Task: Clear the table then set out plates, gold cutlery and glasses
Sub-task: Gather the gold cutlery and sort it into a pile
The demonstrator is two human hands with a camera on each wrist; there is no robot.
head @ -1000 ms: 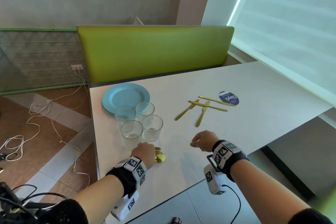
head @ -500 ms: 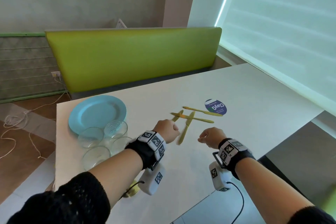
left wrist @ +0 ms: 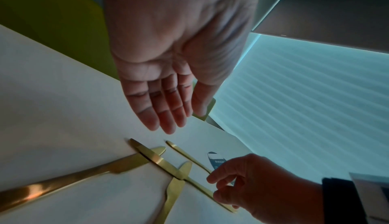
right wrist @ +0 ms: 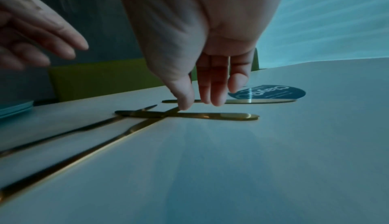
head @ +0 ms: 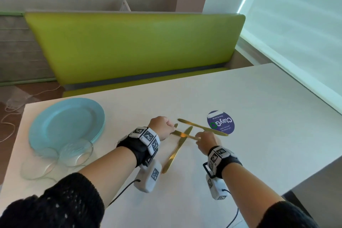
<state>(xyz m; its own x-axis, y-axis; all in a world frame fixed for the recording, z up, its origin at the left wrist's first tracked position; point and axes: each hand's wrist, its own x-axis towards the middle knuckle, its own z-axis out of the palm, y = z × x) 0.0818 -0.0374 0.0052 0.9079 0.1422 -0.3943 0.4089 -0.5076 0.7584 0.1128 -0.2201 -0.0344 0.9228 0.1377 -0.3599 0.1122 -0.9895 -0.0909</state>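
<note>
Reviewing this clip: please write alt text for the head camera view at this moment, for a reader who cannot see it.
Both hands reach into a crossed pile of gold cutlery on a white table, left hand at one end and right hand at the other. To the left sit stacked blue plates with clear glasses in front; a round purple sticker lies beyond the cutlery.
</note>
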